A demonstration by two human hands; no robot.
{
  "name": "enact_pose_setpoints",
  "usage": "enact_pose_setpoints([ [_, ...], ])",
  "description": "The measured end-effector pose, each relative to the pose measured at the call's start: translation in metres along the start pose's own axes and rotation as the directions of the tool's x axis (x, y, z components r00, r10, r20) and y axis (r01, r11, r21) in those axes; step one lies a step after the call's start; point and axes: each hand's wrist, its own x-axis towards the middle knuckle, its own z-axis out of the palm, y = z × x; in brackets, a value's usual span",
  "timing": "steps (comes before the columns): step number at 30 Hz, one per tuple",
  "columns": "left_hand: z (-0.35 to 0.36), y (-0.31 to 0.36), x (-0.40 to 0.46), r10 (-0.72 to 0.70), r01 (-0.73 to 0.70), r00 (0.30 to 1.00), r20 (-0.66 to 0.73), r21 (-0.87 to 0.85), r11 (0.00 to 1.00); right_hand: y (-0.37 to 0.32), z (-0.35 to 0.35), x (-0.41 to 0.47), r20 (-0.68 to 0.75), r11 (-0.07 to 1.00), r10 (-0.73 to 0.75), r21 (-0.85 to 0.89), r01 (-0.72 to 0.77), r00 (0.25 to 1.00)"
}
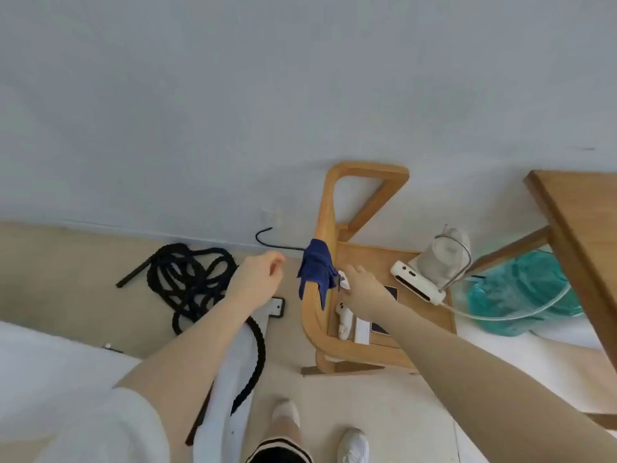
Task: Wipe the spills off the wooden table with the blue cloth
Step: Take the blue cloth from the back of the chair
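- At the bottom of the view a white shoe (353,446) and a socked foot (285,412) are seen on the pale floor, so the person stands just before the wooden chair (334,208).
- The left hand (258,274) is held out over the floor, its fingers loosely curled with nothing in them; it is apart from the cloth.
- The right hand (359,284) is stretched to the chair's backrest, its fingers (350,270) at the right edge of the blue cloth (315,265); whether the cloth is already pinched cannot be told.
- The blue cloth is draped over the backrest, hanging down both sides.
- A firm pinch on a thick fold is judged best, followed by a lift upward off the rail, so that nothing snags.
- Care is advised near the white controllers (345,320) and the white appliance (419,282) on the seat.
- The wooden counter (581,228), at far right, is only partly in view; no spills can be made out.
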Motion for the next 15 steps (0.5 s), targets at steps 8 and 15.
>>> enact_pose_setpoints([
  [8,0.019,-0.037,0.083,0.0,0.003,0.995,0.1,-0.037,0.999,-0.009,0.013,0.108,-0.035,0.974,0.167,0.159,-0.159,0.985],
  [15,0.029,-0.058,0.128,0.004,0.002,0.967,0.254,-0.023,1.0,0.003,0.039,0.158,0.018,0.907,0.355,0.237,-0.349,0.935],
])
